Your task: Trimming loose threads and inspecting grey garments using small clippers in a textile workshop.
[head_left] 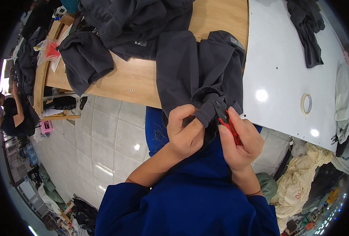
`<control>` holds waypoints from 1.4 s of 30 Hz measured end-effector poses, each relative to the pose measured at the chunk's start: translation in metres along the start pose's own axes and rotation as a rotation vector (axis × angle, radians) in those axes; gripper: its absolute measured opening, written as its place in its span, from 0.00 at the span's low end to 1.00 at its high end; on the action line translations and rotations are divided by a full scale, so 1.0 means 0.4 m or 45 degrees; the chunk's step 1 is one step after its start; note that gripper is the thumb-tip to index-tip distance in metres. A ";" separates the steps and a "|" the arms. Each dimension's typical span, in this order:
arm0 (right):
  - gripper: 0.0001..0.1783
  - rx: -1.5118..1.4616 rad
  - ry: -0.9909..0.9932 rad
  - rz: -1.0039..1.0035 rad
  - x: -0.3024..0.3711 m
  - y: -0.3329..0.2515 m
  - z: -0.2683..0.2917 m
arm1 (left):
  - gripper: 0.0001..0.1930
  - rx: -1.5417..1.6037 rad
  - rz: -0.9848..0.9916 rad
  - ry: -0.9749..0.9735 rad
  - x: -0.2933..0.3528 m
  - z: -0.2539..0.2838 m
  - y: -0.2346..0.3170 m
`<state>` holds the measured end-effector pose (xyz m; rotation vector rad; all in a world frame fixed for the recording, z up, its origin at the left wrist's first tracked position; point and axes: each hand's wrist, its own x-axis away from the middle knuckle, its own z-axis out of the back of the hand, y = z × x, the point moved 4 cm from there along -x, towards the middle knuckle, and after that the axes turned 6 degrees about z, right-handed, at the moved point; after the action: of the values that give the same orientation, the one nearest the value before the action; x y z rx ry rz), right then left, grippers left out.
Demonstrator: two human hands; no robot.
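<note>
A dark grey garment hangs over the front edge of the wooden table toward me, with its gathered cuff up between my hands. My left hand pinches the edge of that cuff between thumb and fingers. Closed around red-handled thread snips is my right hand; their dark blades lie against the cuff. Whether the blades are apart, I cannot make out. The far side of the cuff is hidden by the cloth's folds.
More dark grey garments are heaped on the wooden table. A white table adjoins at right, bearing a tape roll and dark cloth. Cream fabric is piled below it. Another person is at far left.
</note>
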<state>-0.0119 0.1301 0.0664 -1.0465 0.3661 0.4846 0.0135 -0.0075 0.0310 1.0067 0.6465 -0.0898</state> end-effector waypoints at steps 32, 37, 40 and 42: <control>0.20 -0.020 0.023 0.061 0.002 0.007 -0.004 | 0.16 0.137 0.046 -0.045 0.002 0.001 -0.005; 0.21 -0.238 0.054 -0.159 0.033 0.025 0.004 | 0.12 0.058 0.051 -0.070 -0.006 0.000 0.002; 0.26 -0.484 0.124 -0.251 0.042 0.041 0.011 | 0.13 0.055 0.094 -0.079 -0.004 0.004 0.000; 0.39 -0.628 0.098 -0.292 0.056 0.061 0.011 | 0.14 0.139 0.092 -0.109 -0.010 0.002 -0.001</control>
<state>-0.0061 0.1487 0.0392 -1.5688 0.1917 0.3342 0.0106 -0.0093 0.0332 1.1246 0.5315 -0.1053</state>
